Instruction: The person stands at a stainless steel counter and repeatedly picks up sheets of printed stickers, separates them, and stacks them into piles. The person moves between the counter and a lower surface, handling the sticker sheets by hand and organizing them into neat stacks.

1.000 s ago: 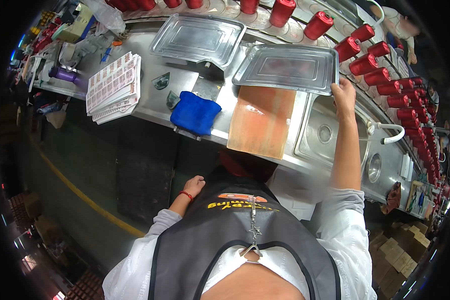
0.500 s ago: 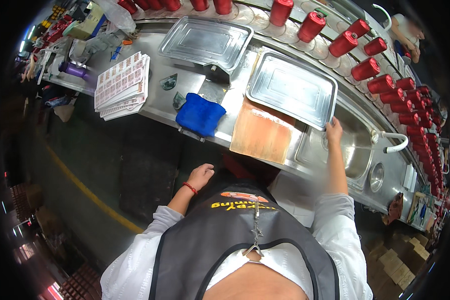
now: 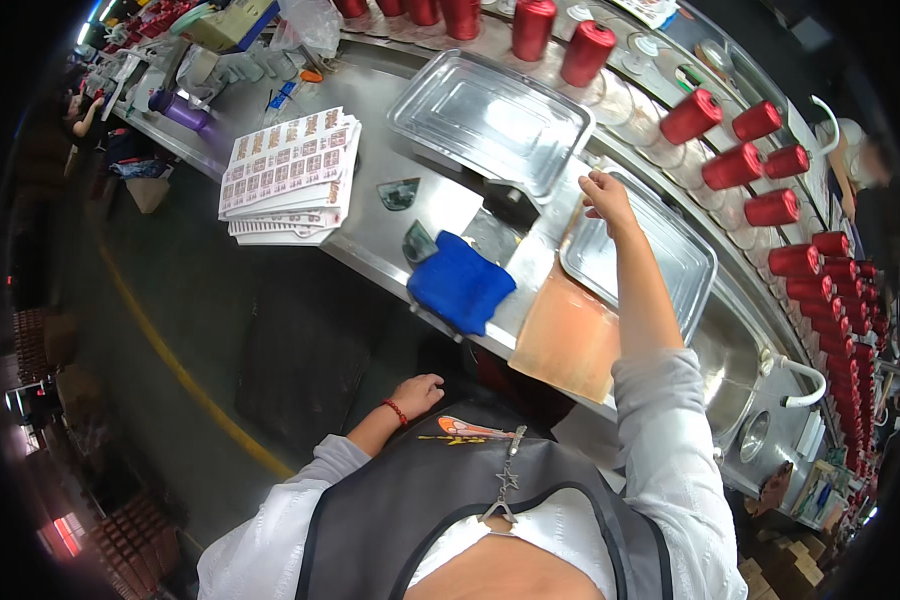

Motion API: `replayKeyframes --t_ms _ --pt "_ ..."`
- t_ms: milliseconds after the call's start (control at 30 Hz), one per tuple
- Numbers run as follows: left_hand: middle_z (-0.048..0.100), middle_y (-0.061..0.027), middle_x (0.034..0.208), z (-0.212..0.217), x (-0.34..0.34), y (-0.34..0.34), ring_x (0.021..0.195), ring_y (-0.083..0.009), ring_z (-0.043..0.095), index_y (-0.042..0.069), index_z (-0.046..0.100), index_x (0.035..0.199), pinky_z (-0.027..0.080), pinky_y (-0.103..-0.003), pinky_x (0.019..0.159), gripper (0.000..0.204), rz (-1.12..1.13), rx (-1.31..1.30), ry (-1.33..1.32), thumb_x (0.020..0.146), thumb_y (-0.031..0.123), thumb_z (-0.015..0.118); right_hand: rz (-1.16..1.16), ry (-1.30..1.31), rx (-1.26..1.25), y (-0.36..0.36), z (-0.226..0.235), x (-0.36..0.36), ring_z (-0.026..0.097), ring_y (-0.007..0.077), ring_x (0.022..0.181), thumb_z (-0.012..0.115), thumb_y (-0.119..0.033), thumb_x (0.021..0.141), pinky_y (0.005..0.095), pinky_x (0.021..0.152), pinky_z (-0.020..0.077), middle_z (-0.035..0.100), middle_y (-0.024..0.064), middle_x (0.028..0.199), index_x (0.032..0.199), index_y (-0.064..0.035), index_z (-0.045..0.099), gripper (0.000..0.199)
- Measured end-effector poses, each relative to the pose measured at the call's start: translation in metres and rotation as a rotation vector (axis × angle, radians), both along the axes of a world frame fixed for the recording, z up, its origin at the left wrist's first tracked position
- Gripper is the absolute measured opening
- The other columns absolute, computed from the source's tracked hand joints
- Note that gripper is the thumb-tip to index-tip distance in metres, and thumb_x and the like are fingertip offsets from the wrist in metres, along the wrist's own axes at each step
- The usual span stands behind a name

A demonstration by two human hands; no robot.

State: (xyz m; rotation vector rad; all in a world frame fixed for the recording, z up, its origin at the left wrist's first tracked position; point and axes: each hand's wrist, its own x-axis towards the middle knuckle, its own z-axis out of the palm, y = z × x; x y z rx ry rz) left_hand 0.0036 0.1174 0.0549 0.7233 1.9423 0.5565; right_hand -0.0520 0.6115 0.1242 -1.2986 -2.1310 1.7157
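Observation:
My right hand (image 3: 607, 198) is raised over the upper left part of a shallow metal tray (image 3: 675, 260), its fingers partly bent and apart, with nothing visible in them. Close to its fingertips is the right end of a second metal tray (image 3: 490, 105). My left hand (image 3: 419, 395), with a red bracelet at the wrist, hangs in front of my apron below the counter edge. Its fingers are loosely extended and hold nothing I can see. Between the hands are a blue cloth (image 3: 460, 283) and a tan board (image 3: 570, 330) at the counter's front edge.
A stack of printed sheets (image 3: 285, 180) lies left on the counter, near a dark glassy piece (image 3: 398, 194) and a small black box (image 3: 510, 203). Red cylinders (image 3: 690, 115) line a conveyor behind. A sink (image 3: 725, 350) with a white faucet (image 3: 800, 385) stands right. A person (image 3: 855, 160) is far right.
My right hand has let go of the right tray's lower right corner and moved up and left across it. My view has shifted, so the counter things appear farther right. The left hand still hangs low.

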Motion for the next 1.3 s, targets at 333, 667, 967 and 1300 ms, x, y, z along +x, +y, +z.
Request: replayKeyframes --t_ms 333,667,967,1300 --pt "0.065 -0.0133 0.101 -0.028 -0.113 -0.086 0.099 -0.0284 0.060 0.008 0.061 0.110 0.047 -0.037 0.086 0.032 0.185 -0.204 0.143 0.085 0.028 0.058 -0.242 0.083 0.203 0.025 -0.074 -0.073 0.051 0.0106 0.058 0.060 -0.001 0.072 0.0245 0.050 0.0395 0.056 0.0017 0.070 0.093 0.0023 0.060 0.021" --pt "0.066 -0.0135 0.097 -0.049 -0.120 -0.085 0.098 -0.0285 0.061 0.005 0.060 0.112 0.046 -0.038 0.087 0.035 0.142 -0.190 0.030 0.085 0.027 0.057 -0.222 0.343 -0.046 0.014 -0.034 -0.102 0.060 0.0155 0.076 0.052 0.005 0.074 0.0251 0.068 0.0466 0.064 0.0122 0.092 0.109 0.0094 0.053 0.035" --pt "0.067 -0.0120 0.094 -0.047 -0.121 -0.081 0.097 -0.0282 0.061 0.005 0.061 0.109 0.047 -0.038 0.085 0.033 0.211 -0.208 -0.012 0.086 0.028 0.057 -0.097 0.251 0.280 0.007 0.040 -0.160 0.054 0.0122 0.071 0.057 -0.005 0.075 0.0251 0.064 0.0441 0.060 0.0068 0.084 0.109 0.0103 0.056 0.037" --pt "0.067 -0.0116 0.091 -0.024 -0.133 -0.080 0.092 -0.0273 0.063 0.005 0.061 0.111 0.048 -0.037 0.082 0.034 0.231 -0.247 -0.014 0.086 0.027 0.057 0.026 0.149 0.727 -0.012 0.087 -0.217 0.056 0.0172 0.070 0.057 -0.011 0.075 0.0291 0.067 0.0466 0.062 0.0133 0.089 0.119 0.0057 0.053 0.048"
